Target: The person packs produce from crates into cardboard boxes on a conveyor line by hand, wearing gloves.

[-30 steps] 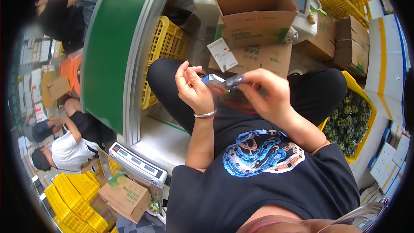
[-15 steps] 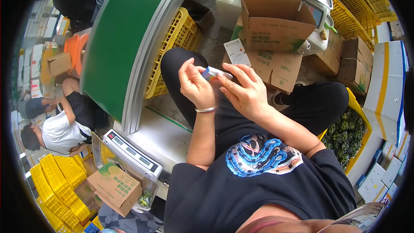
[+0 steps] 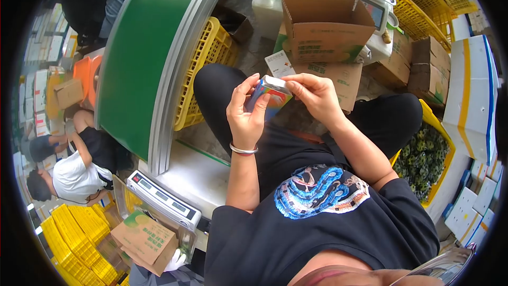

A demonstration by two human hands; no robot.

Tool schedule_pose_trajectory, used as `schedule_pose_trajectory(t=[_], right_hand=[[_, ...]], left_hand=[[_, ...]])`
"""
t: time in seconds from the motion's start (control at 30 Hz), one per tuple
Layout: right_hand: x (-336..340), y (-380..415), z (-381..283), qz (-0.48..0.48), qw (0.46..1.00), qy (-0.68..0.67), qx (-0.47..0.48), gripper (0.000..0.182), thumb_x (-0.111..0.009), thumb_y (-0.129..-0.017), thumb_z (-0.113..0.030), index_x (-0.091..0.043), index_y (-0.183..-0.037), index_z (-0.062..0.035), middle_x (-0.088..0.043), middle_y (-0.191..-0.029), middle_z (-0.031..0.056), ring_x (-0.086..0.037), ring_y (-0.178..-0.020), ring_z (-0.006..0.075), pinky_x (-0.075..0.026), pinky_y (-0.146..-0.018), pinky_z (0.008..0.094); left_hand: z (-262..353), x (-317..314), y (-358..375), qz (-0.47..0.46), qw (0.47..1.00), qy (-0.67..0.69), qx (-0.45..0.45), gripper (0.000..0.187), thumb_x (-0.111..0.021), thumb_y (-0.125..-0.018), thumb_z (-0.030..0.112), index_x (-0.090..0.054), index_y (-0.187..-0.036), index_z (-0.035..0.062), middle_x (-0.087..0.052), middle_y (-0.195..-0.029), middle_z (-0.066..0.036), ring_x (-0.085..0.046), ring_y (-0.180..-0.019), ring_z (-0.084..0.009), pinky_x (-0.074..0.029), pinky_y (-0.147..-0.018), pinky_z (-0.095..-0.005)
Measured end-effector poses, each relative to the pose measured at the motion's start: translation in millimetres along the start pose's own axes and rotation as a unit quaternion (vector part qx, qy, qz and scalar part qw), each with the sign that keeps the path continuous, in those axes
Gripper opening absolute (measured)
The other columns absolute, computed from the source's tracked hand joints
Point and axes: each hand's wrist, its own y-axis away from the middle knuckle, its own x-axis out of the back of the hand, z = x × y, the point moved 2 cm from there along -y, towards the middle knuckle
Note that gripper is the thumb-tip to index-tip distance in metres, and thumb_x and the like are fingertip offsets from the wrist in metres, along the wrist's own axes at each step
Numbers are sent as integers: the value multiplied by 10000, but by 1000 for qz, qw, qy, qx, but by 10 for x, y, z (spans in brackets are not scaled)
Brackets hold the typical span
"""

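Above my lap, my left hand grips a small, flat, colourful box with a pale, shiny end facing up. Thumb and fingers press on its two sides. My right hand pinches at the right end of the box's pale top; the fingertips touch it, and whether they hold a separate piece is too small to make out. Just beyond the hands, a white printed card leans by an open cardboard carton, which stands on another carton.
On my left runs a green conveyor belt with a metal rail, a yellow crate beside it. Weighing scales stand lower left. On my right are a yellow crate of dark green packs and white foam boxes. Other people sit at left.
The small box has been tilted upright, showing more of its colourful face. My left hand now wraps its sides, and my right hand has shifted right to pinch its top end.
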Motion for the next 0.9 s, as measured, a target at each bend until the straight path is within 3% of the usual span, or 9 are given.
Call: schedule_pose_trajectory(t=[0.03,0.1,0.37,0.47,0.6,0.67,0.73,0.77,0.9], right_hand=[[19,17,-64,18,986,112,124,170,-647,-862,-86,-685,-1007,-6,-691,-896,74,-641,-774,111,-503,-670,235],[71,67,-140,41,978,148,141,172,-643,-853,-64,-686,-1011,-13,-687,-889,90,-651,-769,135,-512,-658,247],[349,193,-240,26,912,310,268,201,-693,-780,-40,-686,-981,-28,-679,-910,124,-667,-759,237,-531,-648,288],[565,208,-45,8,936,276,216,190,-685,-793,-94,-683,-981,-62,-676,-901,96,-660,-695,226,-539,-613,300],[899,271,183,-15,977,214,20,215,-636,-825,-68,-663,-1038,-63,-661,-862,113,-659,-751,232,-525,-648,308],[1085,297,454,73,977,200,9,229,-612,-840,-59,-653,-1066,-64,-651,-879,113,-651,-798,237,-512,-686,311],[1205,260,603,139,966,218,-6,241,-591,-852,-51,-647,-1086,-66,-639,-900,109,-642,-836,237,-501,-721,312],[1234,238,639,163,957,241,-15,246,-582,-856,-46,-645,-1093,-67,-633,-914,105,-637,-852,235,-496,-737,311],[1206,158,890,250,928,273,-31,232,-544,-875,-38,-655,-1069,-97,-614,-948,92,-626,-878,241,-489,-761,318]], left_hand=[[30,-47,-2,-10,999,29,19,330,-674,-830,57,-602,-1150,20,-613,-1007,-76,-571,-865,-141,-479,-788,-260],[-2,-130,-16,-41,998,53,20,392,-665,-846,32,-576,-1228,44,-605,-1059,-46,-541,-885,-80,-481,-746,-208],[-38,-467,17,-65,993,73,70,326,-617,-863,-9,-602,-1186,33,-587,-1043,-53,-551,-889,-118,-467,-802,-252],[-123,-618,74,-100,994,21,42,189,-650,-845,16,-617,-1031,27,-579,-1005,-52,-544,-863,-107,-465,-754,-246],[-166,-914,-48,-257,959,73,98,138,-631,-833,-15,-586,-944,52,-556,-899,-23,-550,-807,-104,-463,-698,-213],[-192,-818,-535,-181,969,-91,-144,141,-644,-831,9,-582,-956,31,-578,-936,-41,-577,-865,-115,-484,-748,-240],[-140,-725,-1179,-36,998,38,-30,170,-677,-802,28,-592,-949,14,-588,-908,-46,-579,-817,-115,-489,-712,-243],[-94,-672,-1566,28,994,-84,-67,217,-682,-791,24,-585,-984,2,-599,-875,-44,-574,-770,-109,-494,-693,-251],[-656,-974,-2769,-24,992,-121,10,960,-868,-598,197,-328,-1361,-22,-461,-1272,-221,-527,-1090,-280,-466,-903,-369]])
